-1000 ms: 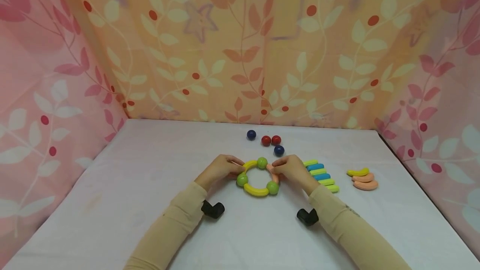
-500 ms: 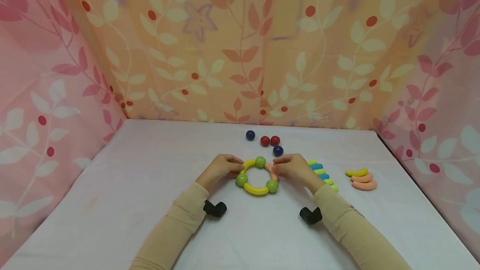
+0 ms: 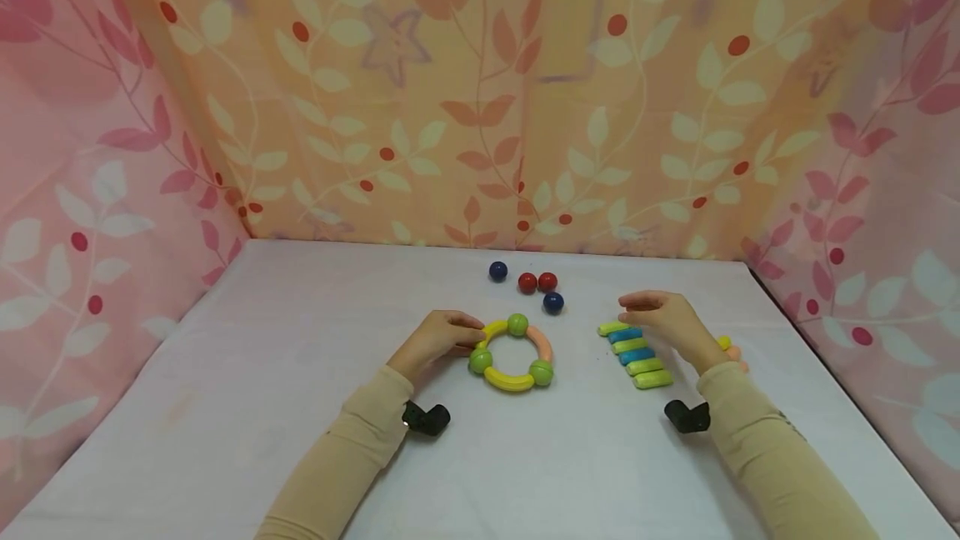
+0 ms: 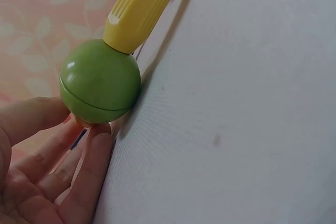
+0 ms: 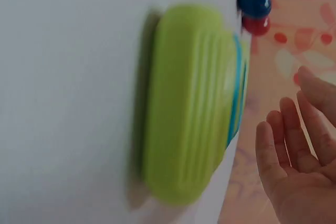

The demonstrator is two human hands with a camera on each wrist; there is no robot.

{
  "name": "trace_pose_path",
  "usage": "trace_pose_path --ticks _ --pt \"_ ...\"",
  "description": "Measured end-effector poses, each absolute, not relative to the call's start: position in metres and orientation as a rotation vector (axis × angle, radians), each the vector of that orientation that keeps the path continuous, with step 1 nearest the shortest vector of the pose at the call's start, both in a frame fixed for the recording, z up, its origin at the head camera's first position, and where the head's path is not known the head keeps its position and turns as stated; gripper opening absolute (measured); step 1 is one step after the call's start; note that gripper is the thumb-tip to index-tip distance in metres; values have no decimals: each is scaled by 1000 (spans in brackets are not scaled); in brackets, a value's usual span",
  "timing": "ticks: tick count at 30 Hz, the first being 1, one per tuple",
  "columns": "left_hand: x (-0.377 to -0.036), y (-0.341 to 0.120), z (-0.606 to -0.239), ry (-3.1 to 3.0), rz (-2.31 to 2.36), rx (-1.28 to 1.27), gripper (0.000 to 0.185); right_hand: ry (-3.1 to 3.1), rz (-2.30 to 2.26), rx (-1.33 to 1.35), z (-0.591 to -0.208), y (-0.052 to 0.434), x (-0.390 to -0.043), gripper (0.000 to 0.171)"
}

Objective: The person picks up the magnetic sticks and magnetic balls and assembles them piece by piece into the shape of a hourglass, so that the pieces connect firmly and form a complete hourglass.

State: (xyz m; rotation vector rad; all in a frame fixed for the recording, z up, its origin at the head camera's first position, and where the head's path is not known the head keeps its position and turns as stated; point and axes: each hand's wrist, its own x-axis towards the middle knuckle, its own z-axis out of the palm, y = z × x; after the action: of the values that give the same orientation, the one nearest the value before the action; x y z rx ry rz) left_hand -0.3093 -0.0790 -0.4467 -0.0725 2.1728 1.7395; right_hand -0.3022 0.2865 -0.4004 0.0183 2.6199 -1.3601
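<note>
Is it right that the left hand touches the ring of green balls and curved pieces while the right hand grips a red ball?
Not quite. The left hand does touch the ring, but the head view shows the right hand open above the row of green and blue sticks, holding nothing.

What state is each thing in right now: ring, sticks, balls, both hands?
ring: closed loop, flat on table
left hand: fingers touching ring's left side
right hand: open, over the sticks, holding nothing
row of sticks: side by side, flat
loose balls: on table, unattached
</note>
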Motion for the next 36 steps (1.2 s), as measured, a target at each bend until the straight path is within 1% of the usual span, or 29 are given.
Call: trace_pose_path --ticks 7,13,23,32,36 --pt "-308 -79 -446 2153 1738 -64 26 2491 -1309 74 -412 305 -314 58" --pt "-308 -79 -446 2166 1717 -76 25 2478 -1277 37 -419 309 -320 59" --pt "-306 -79 -446 2155 1753 -58 24 2610 -1162 10 -423 300 -325 47" --pt "-303 -79 -445 2138 1785 -54 22 2601 -1159 28 -423 297 -329 45" --pt "-302 -78 -445 2136 1787 -50 23 2606 -1144 38 -421 293 -331 40"
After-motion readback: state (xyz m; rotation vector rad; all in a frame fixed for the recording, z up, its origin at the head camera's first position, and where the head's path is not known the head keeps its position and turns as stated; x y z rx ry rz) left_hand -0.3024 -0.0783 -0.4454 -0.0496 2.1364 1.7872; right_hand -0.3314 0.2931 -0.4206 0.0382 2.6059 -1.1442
